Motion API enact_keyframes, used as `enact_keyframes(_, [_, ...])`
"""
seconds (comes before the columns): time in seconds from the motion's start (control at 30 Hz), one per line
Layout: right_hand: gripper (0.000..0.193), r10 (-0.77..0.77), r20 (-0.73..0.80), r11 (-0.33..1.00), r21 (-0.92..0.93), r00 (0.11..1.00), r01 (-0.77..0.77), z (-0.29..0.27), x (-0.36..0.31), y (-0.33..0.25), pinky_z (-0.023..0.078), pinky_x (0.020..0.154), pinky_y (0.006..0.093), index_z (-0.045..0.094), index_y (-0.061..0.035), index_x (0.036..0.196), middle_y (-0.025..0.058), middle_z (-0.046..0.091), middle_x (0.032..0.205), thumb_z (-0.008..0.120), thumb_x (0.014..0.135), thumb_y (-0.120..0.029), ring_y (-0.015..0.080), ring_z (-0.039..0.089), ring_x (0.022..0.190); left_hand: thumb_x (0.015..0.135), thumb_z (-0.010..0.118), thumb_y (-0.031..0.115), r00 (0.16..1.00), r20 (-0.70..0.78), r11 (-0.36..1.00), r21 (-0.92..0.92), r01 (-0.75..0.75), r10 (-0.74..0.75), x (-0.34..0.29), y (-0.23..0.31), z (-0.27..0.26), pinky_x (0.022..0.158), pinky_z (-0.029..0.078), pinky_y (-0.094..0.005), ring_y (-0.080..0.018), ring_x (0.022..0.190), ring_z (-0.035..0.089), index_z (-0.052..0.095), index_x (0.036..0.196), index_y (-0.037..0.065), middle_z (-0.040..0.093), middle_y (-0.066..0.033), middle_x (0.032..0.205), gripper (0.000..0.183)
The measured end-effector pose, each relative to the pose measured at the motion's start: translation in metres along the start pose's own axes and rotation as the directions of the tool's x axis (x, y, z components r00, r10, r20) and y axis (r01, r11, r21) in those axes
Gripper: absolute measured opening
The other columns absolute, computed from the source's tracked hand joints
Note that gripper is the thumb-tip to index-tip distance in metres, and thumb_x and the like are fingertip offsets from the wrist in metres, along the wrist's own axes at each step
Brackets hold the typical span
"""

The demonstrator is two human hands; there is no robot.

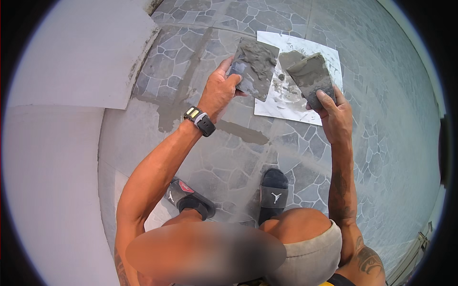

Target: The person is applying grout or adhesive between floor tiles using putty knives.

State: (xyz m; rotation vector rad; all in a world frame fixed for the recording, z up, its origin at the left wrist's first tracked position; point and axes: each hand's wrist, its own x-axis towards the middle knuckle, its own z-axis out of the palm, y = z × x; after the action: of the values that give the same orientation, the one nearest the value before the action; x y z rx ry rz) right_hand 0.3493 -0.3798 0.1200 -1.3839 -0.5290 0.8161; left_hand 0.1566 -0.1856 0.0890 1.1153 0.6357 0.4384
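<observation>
My left hand (220, 89) is closed on the near left edge of a flat rectangular plate (252, 86), thumb on top. Wet grey mortar (257, 59) lies heaped and smeared over much of that plate. In my right hand (337, 113) is a smaller rectangular spreader (312, 78), gripped at its near end and coated with grey mortar. The spreader is tilted above a white marbled panel (328, 51), apart from the left plate. Mortar smears mark the panel, which lies on the floor and is partly hidden by both held pieces.
Grey stone-patterned flooring (312, 152) with pale joints spreads around me. Damp mortar patches (169, 117) and a mortar strip (245, 132) lie between the panel and my feet. A white wall (71, 57) bounds the left. My sandals (274, 195) stand near the lower middle.
</observation>
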Motion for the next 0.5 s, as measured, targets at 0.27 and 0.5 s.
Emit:
enact_keyframes(0.27, [0.059,0.096,0.319,0.969,-0.245,0.943,-0.016,0.134,0.010,-0.040,0.060,0.071,0.0372,0.044,0.0125,0.129,0.0293,0.061,0.111,0.068,0.082,-0.015,0.0329,0.068,0.097,0.094,0.049,0.008,0.989,-0.121,0.980,-0.189,0.067,-0.091,-0.074,0.038,-0.098,0.076,0.053,-0.0317,-0.0123,0.089,0.060,0.022,0.149,0.001,0.058,-0.0081,0.111,0.062])
enact_keyframes(0.5, [0.063,0.259,0.584,0.956,-0.270,0.769,-0.117,0.286,0.053,-0.023,0.054,0.071,0.0338,0.051,0.0104,0.123,0.0193,0.064,0.097,0.045,0.099,-0.048,0.0228,0.065,0.083,0.095,0.049,0.010,0.961,-0.274,0.976,-0.215,-0.038,-0.023,-0.117,0.069,-0.243,0.071,0.053,-0.0281,-0.0114,0.090,0.062,0.030,0.142,0.003,0.059,-0.0078,0.114,0.051])
